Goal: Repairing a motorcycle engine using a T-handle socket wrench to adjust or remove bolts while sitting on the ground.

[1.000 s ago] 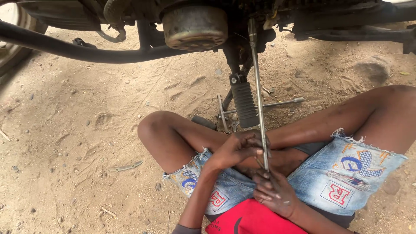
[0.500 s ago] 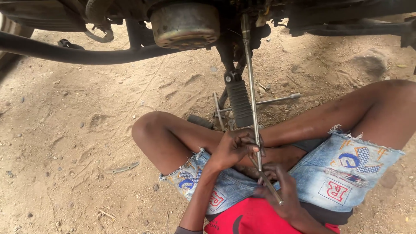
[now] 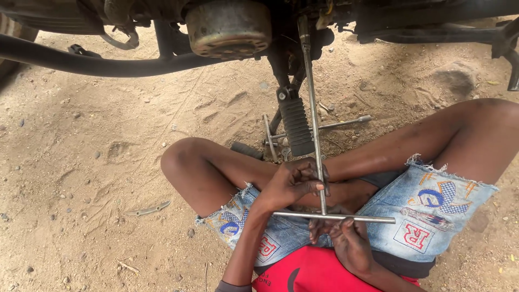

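I sit cross-legged on sandy ground under a motorcycle. A long steel T-handle wrench (image 3: pixel 312 113) runs from my lap up to the underside of the engine (image 3: pixel 230 27). My left hand (image 3: pixel 294 181) is wrapped around the wrench's shaft just above the crossbar (image 3: pixel 373 218). My right hand (image 3: pixel 338 235) holds the crossbar from below, close to my red shirt. The crossbar lies level across my lap. The wrench's top end disappears among dark engine parts.
A ribbed black footpeg (image 3: pixel 295 125) hangs in front of my knees. A second T-handle wrench (image 3: pixel 324 127) lies on the sand behind it. The black exhaust pipe (image 3: pixel 81 62) crosses the upper left. A small flat metal piece (image 3: pixel 146 208) lies on the sand at left.
The crossbar has turned and now shows level across my lap, where before it was hidden end-on. My right hand has shifted under it. The view has drifted slightly.
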